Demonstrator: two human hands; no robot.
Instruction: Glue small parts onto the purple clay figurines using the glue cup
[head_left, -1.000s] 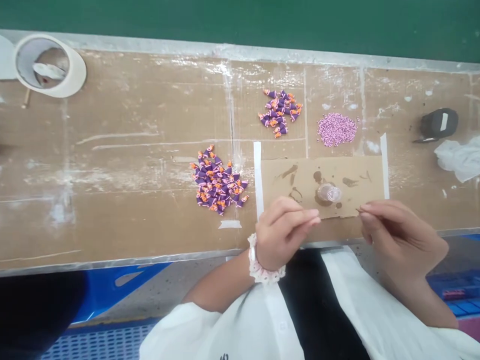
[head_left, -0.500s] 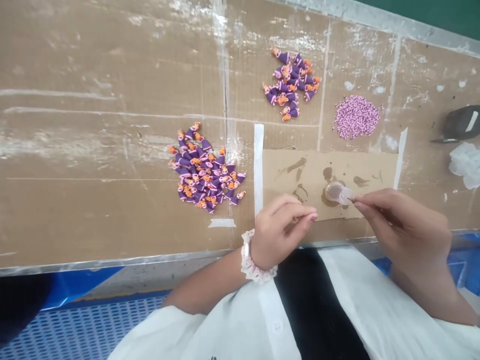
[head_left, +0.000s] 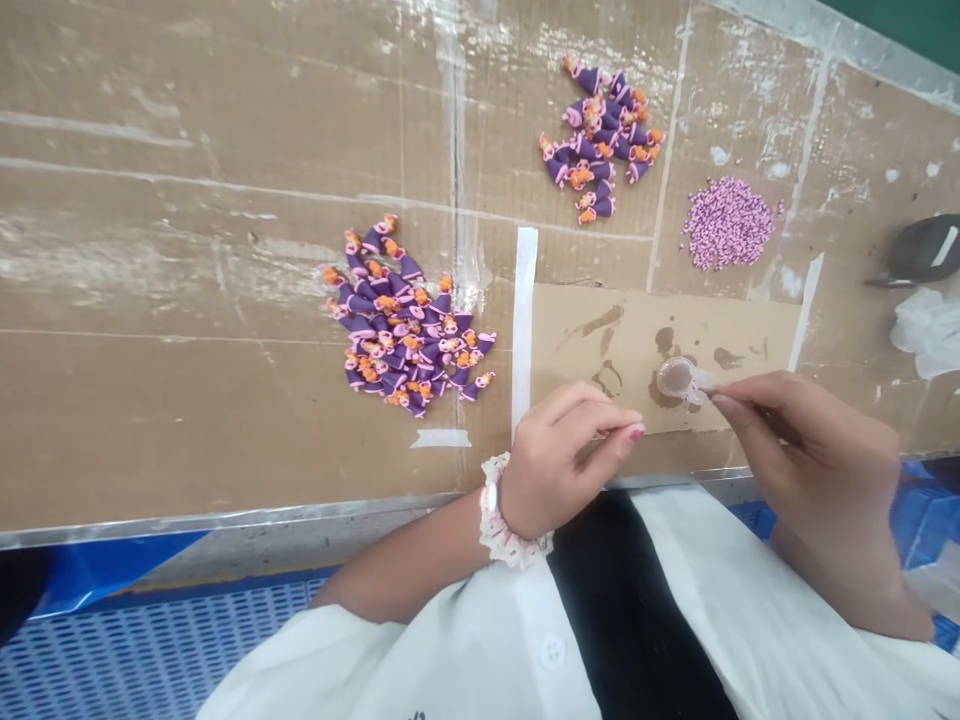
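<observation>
At the worktop (head_left: 225, 420) edge, our right hand (head_left: 814, 450) pinched a thin tool into the small clear cap (head_left: 675, 377) on the cardboard sheet (head_left: 600, 340), our left hand (head_left: 559, 465) pinched something unseen, and we judged a nudge could tip the cap.

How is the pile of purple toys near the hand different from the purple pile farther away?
The near pile is bigger, with many more pieces than the far pile. The near pile lies left of the white tape strip, close to the left hand; the far pile sits up beyond the taped cardboard patch, beside the pink beads. Both hold small purple cone shapes with orange and pink bits, loose on the table.
</observation>
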